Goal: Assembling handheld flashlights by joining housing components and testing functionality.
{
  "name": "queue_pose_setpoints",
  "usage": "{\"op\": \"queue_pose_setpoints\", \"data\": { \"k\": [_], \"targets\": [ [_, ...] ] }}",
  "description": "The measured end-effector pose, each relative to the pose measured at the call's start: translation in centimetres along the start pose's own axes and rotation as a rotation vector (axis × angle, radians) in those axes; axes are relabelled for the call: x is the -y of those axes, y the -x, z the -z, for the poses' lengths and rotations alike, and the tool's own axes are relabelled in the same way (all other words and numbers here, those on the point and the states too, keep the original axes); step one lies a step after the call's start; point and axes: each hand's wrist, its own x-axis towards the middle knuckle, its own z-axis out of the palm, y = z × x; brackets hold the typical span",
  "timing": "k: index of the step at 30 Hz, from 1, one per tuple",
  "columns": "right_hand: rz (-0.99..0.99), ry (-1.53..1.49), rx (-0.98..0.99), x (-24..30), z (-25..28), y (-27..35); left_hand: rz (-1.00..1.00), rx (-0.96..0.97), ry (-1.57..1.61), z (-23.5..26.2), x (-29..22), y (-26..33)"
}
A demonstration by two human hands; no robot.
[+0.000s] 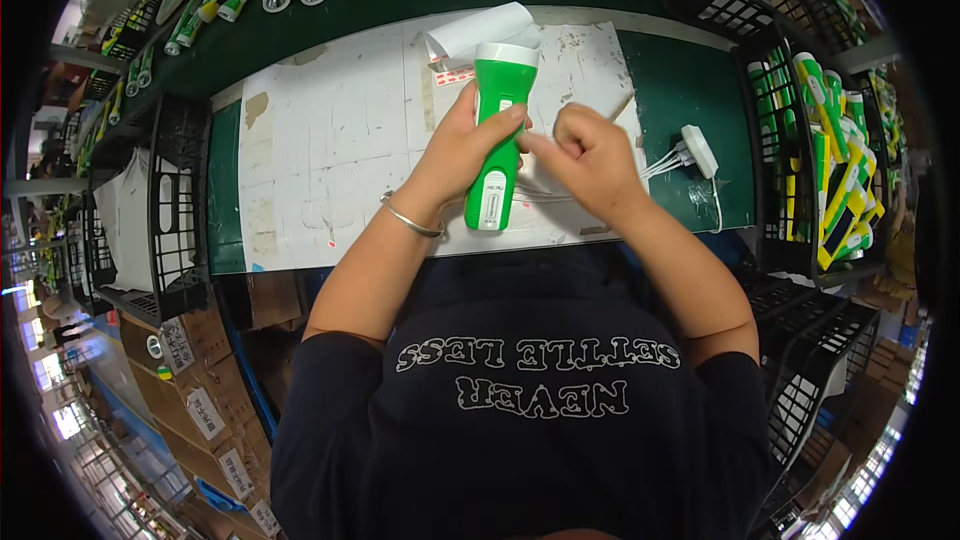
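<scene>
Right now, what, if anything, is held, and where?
The left hand grips the green flashlight by its upper handle, below the white head, thumb across the front. Whether the right hand, close beside it, holds anything is unclear.

One held flashlight (497, 160), two hands (458, 152) (598, 165) (one silver bangle (410, 227))

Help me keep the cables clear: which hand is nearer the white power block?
Right. The right hand is left of the white power block, apart from it; the left hand is farther left, holding the green flashlight.
</scene>
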Motion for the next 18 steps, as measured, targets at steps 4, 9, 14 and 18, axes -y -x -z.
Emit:
{"op": "queue_pose_setpoints", "data": {
  "k": [4,9,14,18],
  "targets": [
    [-0.248,-0.158,0.074,-1.0,3.0,-1.8,0.026,0.038,-0.096,0.8,0.0,0.8],
    [-0.172,0.015,0.483,0.4,4.4,-3.6,-0.329,0.109,-0.974,1.0,-1.2,2.1],
    [-0.257,-0.177,0.486,-0.7,5.3,-3.2,-0.138,0.217,-1.437,4.4,-4.7,4.2],
    [-0.292,-0.247,0.489,-0.7,4.9,-3.5,-0.005,0.204,-1.457,5.3,-5.4,5.2]
  ]
}}
